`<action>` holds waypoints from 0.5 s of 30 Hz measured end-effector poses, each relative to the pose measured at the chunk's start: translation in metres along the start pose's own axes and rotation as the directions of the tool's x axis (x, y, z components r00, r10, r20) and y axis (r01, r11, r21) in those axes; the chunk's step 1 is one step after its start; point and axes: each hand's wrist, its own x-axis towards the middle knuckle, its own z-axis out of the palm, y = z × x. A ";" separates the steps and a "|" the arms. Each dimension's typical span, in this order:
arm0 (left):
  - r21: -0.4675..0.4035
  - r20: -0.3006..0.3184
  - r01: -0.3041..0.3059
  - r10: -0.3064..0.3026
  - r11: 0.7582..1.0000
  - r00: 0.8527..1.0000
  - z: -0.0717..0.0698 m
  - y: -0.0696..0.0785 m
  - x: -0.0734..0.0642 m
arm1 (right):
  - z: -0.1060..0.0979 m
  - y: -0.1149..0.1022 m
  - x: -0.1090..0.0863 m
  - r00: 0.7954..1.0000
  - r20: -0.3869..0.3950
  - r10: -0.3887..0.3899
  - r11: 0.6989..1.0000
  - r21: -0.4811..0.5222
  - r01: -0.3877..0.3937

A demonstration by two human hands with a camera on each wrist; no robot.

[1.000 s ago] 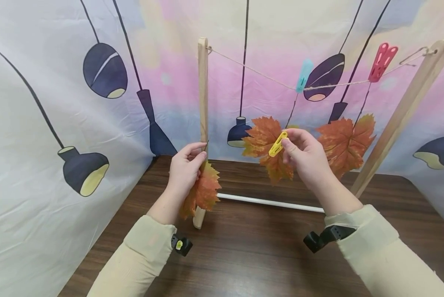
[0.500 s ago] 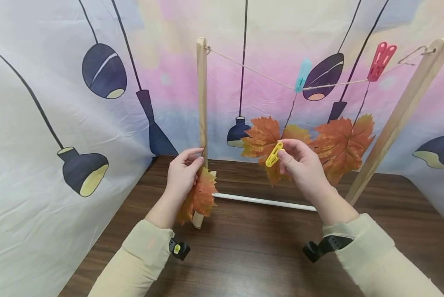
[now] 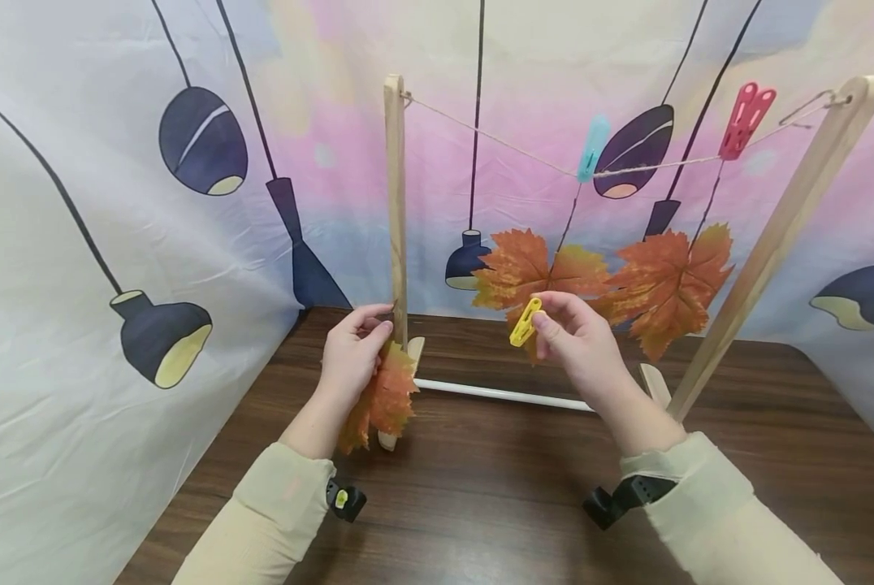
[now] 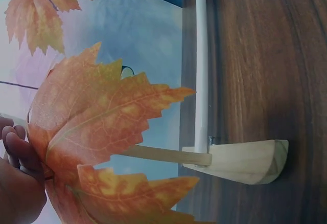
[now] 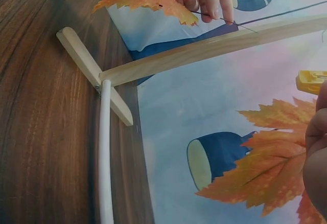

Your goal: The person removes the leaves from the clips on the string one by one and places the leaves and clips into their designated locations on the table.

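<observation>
My left hand (image 3: pixel 352 353) pinches the thin stem of an orange artificial maple leaf (image 3: pixel 391 398), which hangs below the fingers in front of the left wooden post (image 3: pixel 396 203). The same leaf (image 4: pixel 87 116) fills much of the left wrist view. Between thumb and fingertips, my right hand (image 3: pixel 579 341) holds a yellow clothespin (image 3: pixel 525 322). Behind that hand a second leaf (image 3: pixel 517 264) hangs by its stem from a light blue clothespin (image 3: pixel 593 149) on the string (image 3: pixel 495 134). Farther right, a red clothespin (image 3: pixel 747 122) holds a third leaf (image 3: pixel 674 280).
The string runs between the left post and a leaning right wooden post (image 3: pixel 780 236). Low down, a white rod (image 3: pixel 503 393) joins the stand's feet, such as the left foot (image 5: pixel 79 55). The stand rests on a dark wood table (image 3: pixel 466 496) before a printed cloth (image 3: pixel 320 49).
Both hands have come down slightly and a little left, the left still with the leaf, the right with the yellow clothespin. The hanging leaf behind the right hand shows more now.
</observation>
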 end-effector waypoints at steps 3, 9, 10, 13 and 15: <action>0.010 0.005 0.019 -0.019 1.000 1.000 -0.002 -0.004 -0.001 | -0.001 0.005 -0.003 1.000 0.001 0.025 1.000 0.010 -0.025; 0.032 0.010 0.039 -0.039 0.999 0.999 -0.004 -0.012 -0.003 | 0.000 0.017 -0.007 0.998 -0.016 0.065 0.998 0.028 -0.064; 0.038 0.009 0.041 -0.041 0.998 0.999 -0.004 -0.014 -0.004 | 0.000 0.018 -0.008 0.997 -0.020 0.069 0.997 0.030 -0.068; 0.041 0.011 0.050 -0.050 0.998 0.999 -0.005 -0.018 -0.004 | 0.000 0.024 -0.010 0.997 -0.026 0.074 0.997 0.031 -0.073; 0.038 0.015 0.055 -0.055 0.998 0.998 -0.005 -0.021 -0.004 | 0.000 0.029 -0.011 0.997 -0.029 0.078 0.997 0.027 -0.077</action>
